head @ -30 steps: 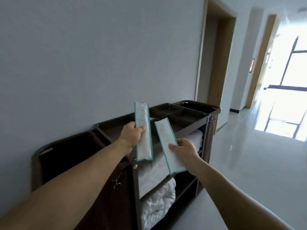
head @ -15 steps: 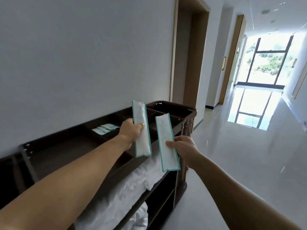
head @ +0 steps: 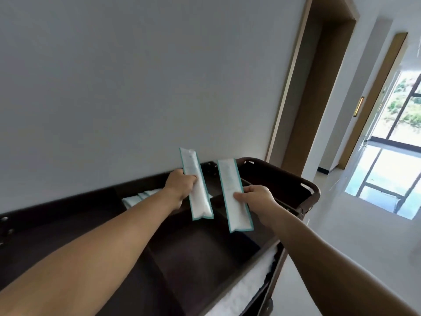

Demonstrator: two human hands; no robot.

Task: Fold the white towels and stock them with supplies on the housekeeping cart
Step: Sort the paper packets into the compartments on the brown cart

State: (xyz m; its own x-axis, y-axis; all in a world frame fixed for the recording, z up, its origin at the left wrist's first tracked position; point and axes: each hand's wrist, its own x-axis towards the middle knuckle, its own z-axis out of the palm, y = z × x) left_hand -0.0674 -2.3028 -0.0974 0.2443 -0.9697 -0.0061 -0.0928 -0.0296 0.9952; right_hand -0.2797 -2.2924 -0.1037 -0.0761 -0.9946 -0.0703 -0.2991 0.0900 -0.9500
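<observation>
Supply stocking in hand: two sachets held over the cart's top tray
The left grip [head: 181,188] pinches a long white sachet with teal edging [head: 198,197]; the right grip [head: 257,198] pinches a second matching sachet [head: 234,201]. Both hang above the dark brown housekeeping cart [head: 307,190], clear of its tray floor. Stocked sachets [head: 139,198] lie in a far compartment; white towels [head: 246,286] sit on the shelf below. Judged next: lower both sachets into that compartment, then release

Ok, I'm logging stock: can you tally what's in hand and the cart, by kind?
Packets held: 2 (left packet in left hand, right packet in right hand)
Cart: 1
Total: 3
Tray packets: partly hidden, not counted.
</observation>
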